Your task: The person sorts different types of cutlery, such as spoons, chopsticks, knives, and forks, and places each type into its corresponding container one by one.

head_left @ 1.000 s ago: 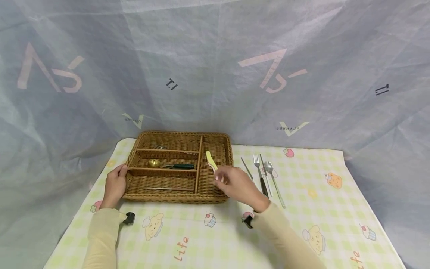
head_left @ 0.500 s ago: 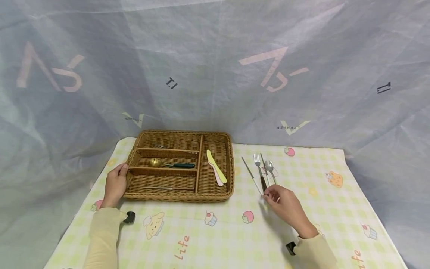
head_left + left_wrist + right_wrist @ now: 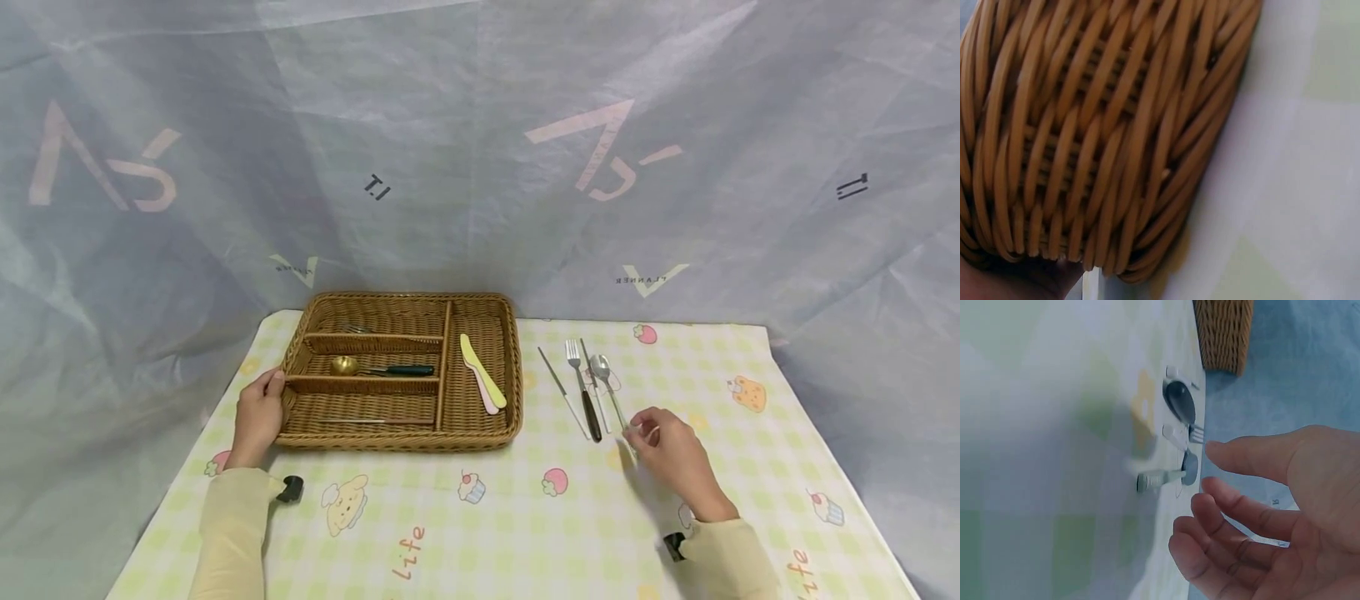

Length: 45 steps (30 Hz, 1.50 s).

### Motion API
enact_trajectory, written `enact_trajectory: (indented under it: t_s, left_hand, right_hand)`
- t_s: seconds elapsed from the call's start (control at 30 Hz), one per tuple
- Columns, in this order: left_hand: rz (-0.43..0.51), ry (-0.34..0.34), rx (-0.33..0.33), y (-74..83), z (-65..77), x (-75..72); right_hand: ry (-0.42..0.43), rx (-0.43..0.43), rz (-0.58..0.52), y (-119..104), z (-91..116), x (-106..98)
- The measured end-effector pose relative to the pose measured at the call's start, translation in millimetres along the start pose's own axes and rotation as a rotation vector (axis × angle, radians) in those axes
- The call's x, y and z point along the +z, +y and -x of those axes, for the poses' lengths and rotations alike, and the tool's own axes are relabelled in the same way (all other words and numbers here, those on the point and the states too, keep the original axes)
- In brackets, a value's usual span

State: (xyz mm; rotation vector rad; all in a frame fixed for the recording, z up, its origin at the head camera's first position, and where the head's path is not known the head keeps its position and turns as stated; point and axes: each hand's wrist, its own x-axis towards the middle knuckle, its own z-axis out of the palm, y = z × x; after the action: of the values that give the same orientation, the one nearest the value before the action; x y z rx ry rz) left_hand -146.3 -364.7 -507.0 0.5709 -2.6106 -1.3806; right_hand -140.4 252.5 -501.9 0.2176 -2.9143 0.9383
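My left hand (image 3: 258, 417) grips the left edge of a divided wicker tray (image 3: 397, 444), whose woven wall (image 3: 1091, 125) fills much of the left wrist view. Over on the right, my right hand (image 3: 667, 450) is at the handle end of a silver spoon (image 3: 600, 367). In the right wrist view, thumb and fingers are spread apart beside the spoon's handle (image 3: 1160, 479), with nothing between them. Left of that spoon lie a dark-handled fork (image 3: 592, 417) and two slim chopsticks, one on the left (image 3: 564, 392) and one on the right (image 3: 595, 387).
Inside the tray's right compartment are a yellow butter knife (image 3: 483, 375) and a pink one (image 3: 489, 405). A gold spoon (image 3: 345, 365) with a green-handled utensil (image 3: 410, 370), a fork (image 3: 357, 329) and thin sticks (image 3: 360, 421) occupy the left compartments. A grey curtain (image 3: 480, 167) hangs behind.
My right hand let go of the yellow knife in the tray's right compartment, then moved right, past the fork, to the spoon's handle. The left hand stayed on the tray.
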Motion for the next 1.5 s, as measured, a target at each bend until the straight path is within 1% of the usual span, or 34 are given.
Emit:
enact_trajectory:
  t_s: [0.27,0.43,0.5,0.6,0.73,0.83,0.97,1.23,1.5]
  left_hand:
    - [0.008,0.021,0.01,1.6,-3.3,1.3]
    - [-0.009,0.026,0.01,2.3,-3.9,1.0]
    - [-0.017,0.025,0.011,2.8,-3.0,0.7]
    - [-0.025,0.022,0.013,3.2,-2.8,0.2]
    - [-0.021,0.026,0.015,3.5,-3.0,-0.2]
    - [-0.023,0.032,0.025,3.4,-3.4,-0.6]
    - [-0.018,0.031,0.028,3.0,-3.3,-1.0]
    - [-0.007,-0.005,-0.001,1.6,-1.0,-0.6]
    - [-0.009,0.009,0.001,-0.4,-0.3,-0.3]
  right_hand:
    - [-0.045,0.022,0.015,1,-16,-3]
    - [-0.05,0.015,0.036,-1,-28,-4]
    - [-0.053,0.011,0.035,0,-32,-2]
    - [-0.084,0.014,0.022,2,-38,3]
    - [-0.124,0.052,0.005,7,-42,11]
    - [-0.121,0.078,0.004,8,-43,15]
    - [-0.098,0.092,0.008,7,-44,16]
    - [-0.073,0.123,0.022,10,-40,18]
    - [-0.064,0.126,0.02,9,-32,18]
